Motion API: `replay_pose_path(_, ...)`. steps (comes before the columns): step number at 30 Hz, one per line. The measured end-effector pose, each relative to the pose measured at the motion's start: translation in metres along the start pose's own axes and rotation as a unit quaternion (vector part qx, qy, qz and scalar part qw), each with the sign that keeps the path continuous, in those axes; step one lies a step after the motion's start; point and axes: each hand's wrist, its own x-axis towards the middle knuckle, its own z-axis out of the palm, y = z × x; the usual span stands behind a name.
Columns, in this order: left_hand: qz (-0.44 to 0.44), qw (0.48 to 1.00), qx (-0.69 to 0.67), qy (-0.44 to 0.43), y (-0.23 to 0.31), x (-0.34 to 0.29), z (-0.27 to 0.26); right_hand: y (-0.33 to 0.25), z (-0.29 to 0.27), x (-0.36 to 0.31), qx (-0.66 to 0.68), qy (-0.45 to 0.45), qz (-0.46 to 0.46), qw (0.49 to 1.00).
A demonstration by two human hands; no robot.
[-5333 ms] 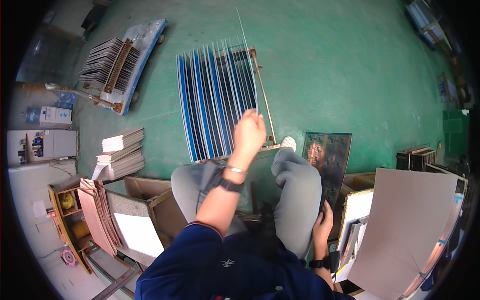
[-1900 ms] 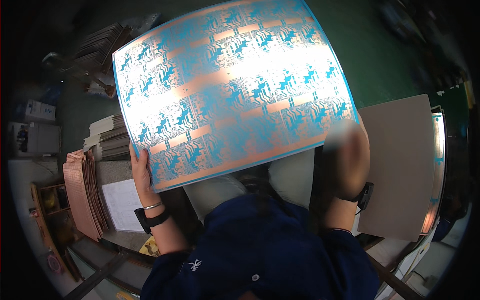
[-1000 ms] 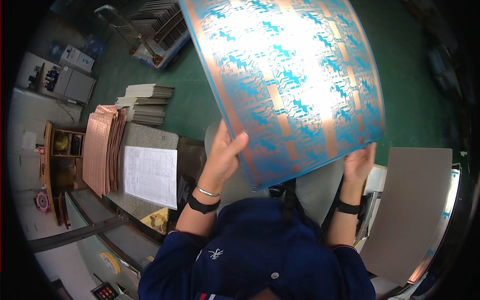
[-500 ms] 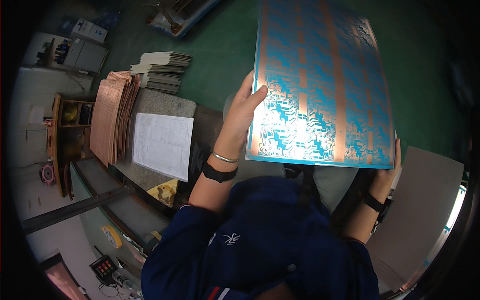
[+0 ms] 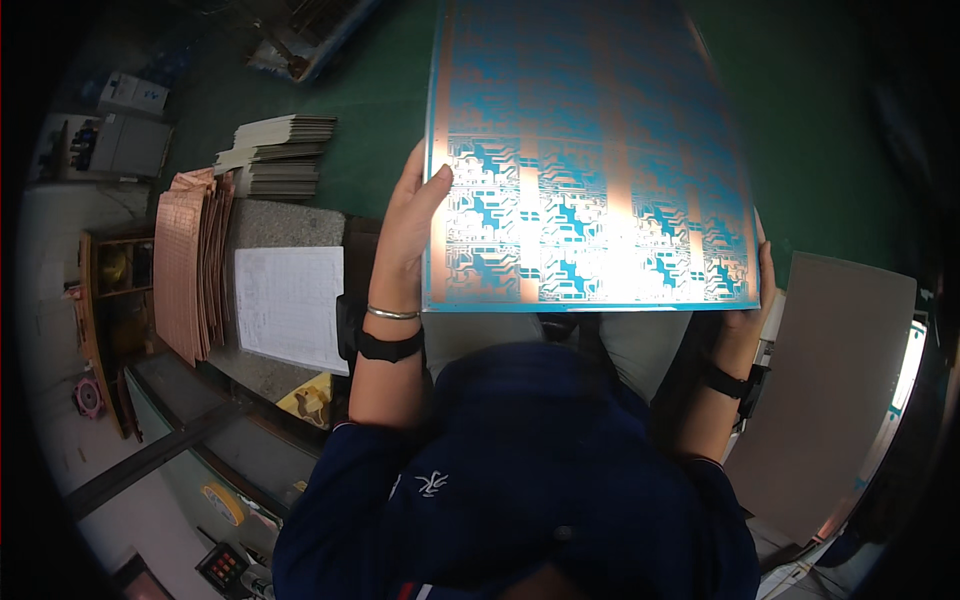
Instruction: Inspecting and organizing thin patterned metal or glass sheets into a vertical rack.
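Note:
A large circuit board panel [image 5: 610,200], blue with copper-coloured traces and stripes, is held up in front of me between both hands. Bright glare washes over its lower part. My left hand [image 5: 408,215] grips the left edge, thumb on the patterned face and the other fingers behind it. At the lower right corner my right hand [image 5: 757,285] is closed on the edge, most of its fingers hidden behind the panel. A metal bangle and a black band circle my left wrist; another black band is on the right.
To my left, a stack of copper-coloured sheets [image 5: 188,265] leans beside a printed drawing sheet [image 5: 290,305] on a grey surface. Farther back lie stacked pale boards [image 5: 280,155]. A big grey-brown panel [image 5: 825,390] stands at right, near a bright light strip [image 5: 908,370].
The panel and both hands have shifted left in view and the panel has turned slightly, its lower edge now nearly level. Glare has spread across its lower part. The surroundings also shifted left.

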Motion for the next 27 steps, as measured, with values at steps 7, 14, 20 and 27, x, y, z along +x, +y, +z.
replay_pose_path(7, 0.02, 0.999, 0.02, -0.021, -0.005, 0.007, -0.037, 0.003, 0.026, -0.005, -0.142, -0.063, -0.09, 0.984)
replay_pose_path(14, 0.026, 0.999, 0.01, -0.024, 0.002, 0.007, -0.043, -0.001, 0.039, -0.003, -0.147, -0.026, -0.081, 0.985)
replay_pose_path(20, -0.014, 0.997, -0.017, -0.07, 0.018, -0.003, -0.033, -0.002, 0.013, 0.007, -0.033, -0.057, 0.02, 0.998)
replay_pose_path(27, -0.03, 0.955, -0.267, -0.122, 0.014, 0.0, -0.04, 0.011, 0.021, 0.024, 0.013, -0.051, 0.029, 0.998)
